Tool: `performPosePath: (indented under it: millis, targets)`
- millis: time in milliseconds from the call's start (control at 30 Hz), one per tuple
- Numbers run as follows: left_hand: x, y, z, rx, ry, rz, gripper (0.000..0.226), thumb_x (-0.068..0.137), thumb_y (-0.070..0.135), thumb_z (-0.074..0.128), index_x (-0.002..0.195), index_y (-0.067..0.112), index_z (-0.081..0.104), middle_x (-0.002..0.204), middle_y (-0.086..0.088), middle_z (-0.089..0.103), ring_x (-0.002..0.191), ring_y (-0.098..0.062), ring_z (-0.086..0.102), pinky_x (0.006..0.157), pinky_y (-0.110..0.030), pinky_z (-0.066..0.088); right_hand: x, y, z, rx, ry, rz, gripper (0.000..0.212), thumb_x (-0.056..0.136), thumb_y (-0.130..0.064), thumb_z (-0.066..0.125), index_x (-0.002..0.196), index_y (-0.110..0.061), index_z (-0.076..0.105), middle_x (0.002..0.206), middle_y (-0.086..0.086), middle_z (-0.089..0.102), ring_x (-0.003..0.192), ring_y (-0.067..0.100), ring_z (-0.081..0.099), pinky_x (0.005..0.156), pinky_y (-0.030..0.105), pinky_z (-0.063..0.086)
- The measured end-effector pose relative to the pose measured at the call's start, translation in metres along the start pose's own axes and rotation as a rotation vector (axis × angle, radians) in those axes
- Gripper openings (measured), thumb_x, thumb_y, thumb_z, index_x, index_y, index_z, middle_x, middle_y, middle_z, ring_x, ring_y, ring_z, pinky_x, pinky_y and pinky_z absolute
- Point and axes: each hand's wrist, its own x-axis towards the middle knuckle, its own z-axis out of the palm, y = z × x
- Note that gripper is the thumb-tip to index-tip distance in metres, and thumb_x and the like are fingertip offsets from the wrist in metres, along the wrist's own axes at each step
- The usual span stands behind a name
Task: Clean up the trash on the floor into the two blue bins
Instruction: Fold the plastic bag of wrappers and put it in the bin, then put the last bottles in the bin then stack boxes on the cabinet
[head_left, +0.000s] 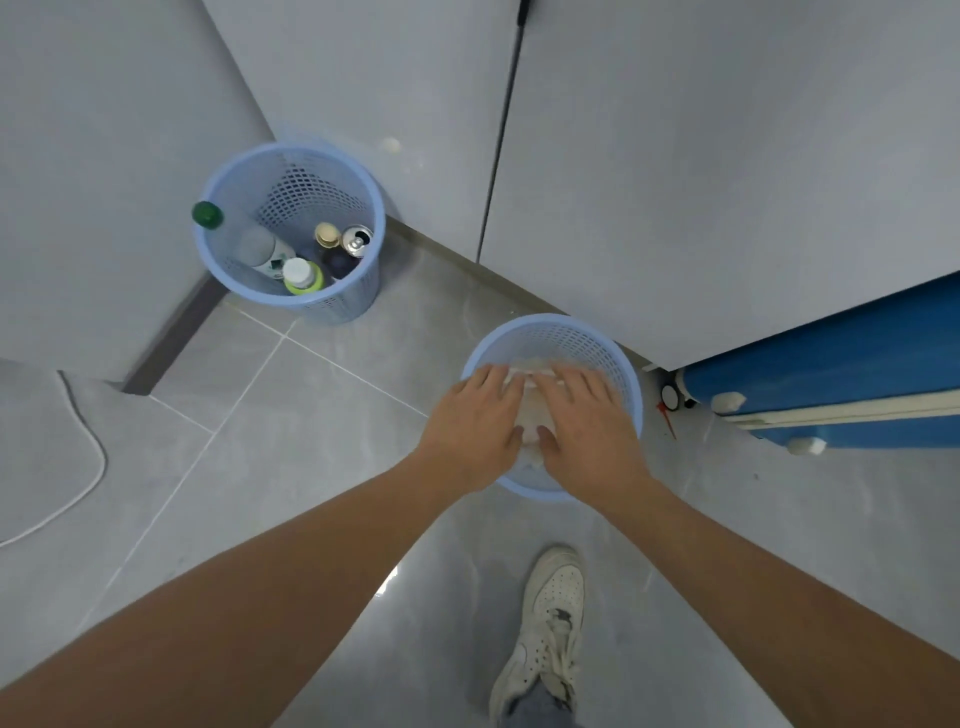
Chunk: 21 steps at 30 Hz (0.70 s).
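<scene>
Over the mouth of the near blue bin (618, 353): one wad of white paper trash (530, 415), pressed from above by left hand (475, 415) and right hand (587, 421), fingers spread flat, gripping nothing. Item judged light, soft and crushable (should compress without resistance); best handled by palms on its top. Beyond this bin to the left, far blue bin (239, 171) holding bottles and a can (357, 240); nearer than the bin, white shoe (548, 629).

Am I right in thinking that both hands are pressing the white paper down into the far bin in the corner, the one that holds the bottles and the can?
Not quite: the head view shows the left hand and right hand pressing the white paper into the near bin. The far bin in the corner, with the bottles and can, is untouched.
</scene>
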Motion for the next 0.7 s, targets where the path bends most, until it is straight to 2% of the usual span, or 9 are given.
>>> performPosePath:
  millis: [167,267,367,433,567,700]
  targets:
    - [-0.045,-0.005,-0.048,-0.079,0.060,-0.030,0.057,0.098,0.040,0.051,0.148,0.013,0.041,0.150,-0.010,0.043,0.137,-0.028,0.041,0.107,-0.038,0.039,-0.006,-0.041,-0.037,0.032,0.008,0.001,0.050,0.084,-0.030,0.071,0.131,-0.019,0.058,0.127,0.002,0.063,0.118,0.027,0.057,0.102,0.046,0.046]
    - [-0.079,-0.022,-0.085,-0.126,0.096,-0.072,0.054,0.097,0.041,0.054,0.145,0.017,0.045,0.143,-0.007,0.049,0.132,-0.026,0.046,0.101,-0.038,0.043,-0.003,-0.079,-0.067,0.044,-0.002,-0.020,0.047,0.087,-0.036,0.067,0.131,-0.020,0.060,0.121,-0.001,0.066,0.112,0.024,0.060,0.096,0.039,0.047]
    - [-0.116,-0.050,-0.130,-0.137,0.117,-0.170,0.056,0.098,0.045,0.051,0.147,0.021,0.044,0.147,-0.003,0.046,0.134,-0.023,0.044,0.099,-0.037,0.044,0.007,-0.125,-0.100,0.054,-0.012,-0.062,0.048,0.088,-0.042,0.063,0.131,-0.022,0.059,0.119,0.000,0.067,0.111,0.026,0.060,0.088,0.041,0.050]
    - [-0.144,-0.074,-0.159,-0.121,0.114,-0.249,0.058,0.098,0.049,0.049,0.149,0.023,0.042,0.148,-0.001,0.046,0.133,-0.022,0.044,0.099,-0.038,0.045,0.017,-0.162,-0.124,0.064,-0.036,-0.123,0.049,0.089,-0.046,0.060,0.132,-0.023,0.058,0.121,-0.001,0.066,0.112,0.026,0.057,0.088,0.041,0.049]
    - [-0.208,-0.122,-0.226,-0.109,0.178,-0.430,0.062,0.095,0.056,0.046,0.147,0.024,0.045,0.140,0.001,0.052,0.127,-0.023,0.050,0.097,-0.041,0.049,0.036,-0.243,-0.187,0.075,-0.051,-0.254,0.049,0.091,-0.051,0.057,0.132,-0.025,0.056,0.123,-0.003,0.064,0.115,0.024,0.055,0.089,0.039,0.049]
    - [-0.290,-0.159,-0.282,-0.152,0.249,-0.597,0.063,0.094,0.058,0.045,0.147,0.024,0.046,0.135,0.000,0.056,0.124,-0.024,0.052,0.097,-0.040,0.050,0.040,-0.331,-0.240,0.077,-0.070,-0.404,0.043,0.091,-0.050,0.058,0.127,-0.026,0.057,0.115,-0.005,0.064,0.109,0.020,0.055,0.082,0.039,0.052]
